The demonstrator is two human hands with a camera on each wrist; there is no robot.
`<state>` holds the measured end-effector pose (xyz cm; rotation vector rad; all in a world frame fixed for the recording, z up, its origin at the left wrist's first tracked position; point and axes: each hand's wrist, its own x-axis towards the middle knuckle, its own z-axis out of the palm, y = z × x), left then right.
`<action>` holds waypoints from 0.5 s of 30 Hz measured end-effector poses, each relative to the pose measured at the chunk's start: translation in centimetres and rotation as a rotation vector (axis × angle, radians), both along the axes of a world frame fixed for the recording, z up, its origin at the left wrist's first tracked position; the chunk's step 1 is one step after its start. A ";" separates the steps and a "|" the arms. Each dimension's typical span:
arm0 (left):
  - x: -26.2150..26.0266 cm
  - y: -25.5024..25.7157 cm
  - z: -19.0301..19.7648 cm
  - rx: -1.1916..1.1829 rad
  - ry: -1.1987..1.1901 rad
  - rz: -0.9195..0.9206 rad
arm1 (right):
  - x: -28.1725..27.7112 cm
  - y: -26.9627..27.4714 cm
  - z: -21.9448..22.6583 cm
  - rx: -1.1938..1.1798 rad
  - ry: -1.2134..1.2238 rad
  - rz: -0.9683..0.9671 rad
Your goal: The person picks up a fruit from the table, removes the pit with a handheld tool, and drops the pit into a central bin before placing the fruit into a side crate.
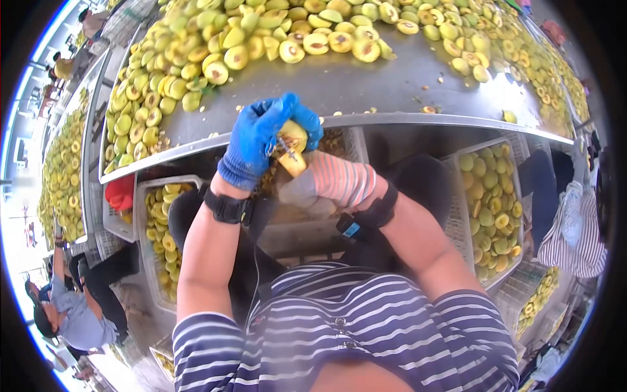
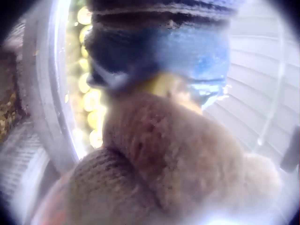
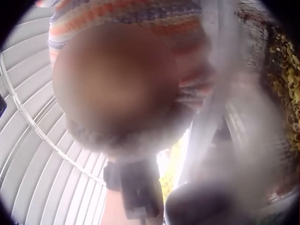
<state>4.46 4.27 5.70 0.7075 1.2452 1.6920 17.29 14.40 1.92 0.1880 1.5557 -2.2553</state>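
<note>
Navy-and-white striped knit shirt (image 1: 353, 313), nearest item, worn by the seated person. Right hand (image 1: 333, 184), in a white-and-orange striped fabric glove with grey, stained fingers: fingers curled in, gripping the lower end of a pale-yellow, block-like piece (image 1: 293, 164), seemingly a handle; thumb placement cannot be told. Left hand (image 1: 261, 137), in a blue coated glove with knit cuff: fingers bent round a rounded yellow-green fruit (image 1: 295, 134). Fruit lies in the left fingers, just beyond the right fist and slightly to its left. Slender grey metal strip (image 1: 285, 145) set against the fruit; the piece's long axis slants from the fruit back toward the right fist. White plastic crate (image 1: 358, 145) with scraps, below the hands; further fruit crates at either side, left (image 1: 145, 235) and right (image 1: 460, 209). Raised metal table rim (image 1: 418, 118), just past the hands, the nearest hard edge; more open room to the right of the fists. Grey steel tabletop (image 1: 294, 81), lightly littered. Heap of halved yellow-green fruit (image 1: 261, 32), farthest.
</note>
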 end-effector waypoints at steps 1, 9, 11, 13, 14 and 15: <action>-0.3 -0.2 -0.3 -0.003 0.004 0.006 | 0.0 0.3 0.6 -0.057 -0.079 0.036; -1.2 -2.6 -4.0 0.196 -0.477 -0.032 | -0.3 -0.9 0.6 -0.041 0.018 0.126; -2.0 -3.6 -4.0 0.177 -0.465 0.132 | 0.1 0.2 1.0 -0.134 -0.076 0.205; -2.8 -5.6 -3.1 0.139 -0.487 0.296 | 0.0 1.3 0.8 -0.121 -0.094 0.271; -3.1 -7.2 -2.1 0.067 -0.367 0.343 | -0.1 1.1 -1.6 0.375 0.067 0.337; -3.6 -8.8 -1.7 0.073 -0.331 0.348 | -0.6 0.6 -5.4 0.868 0.250 0.390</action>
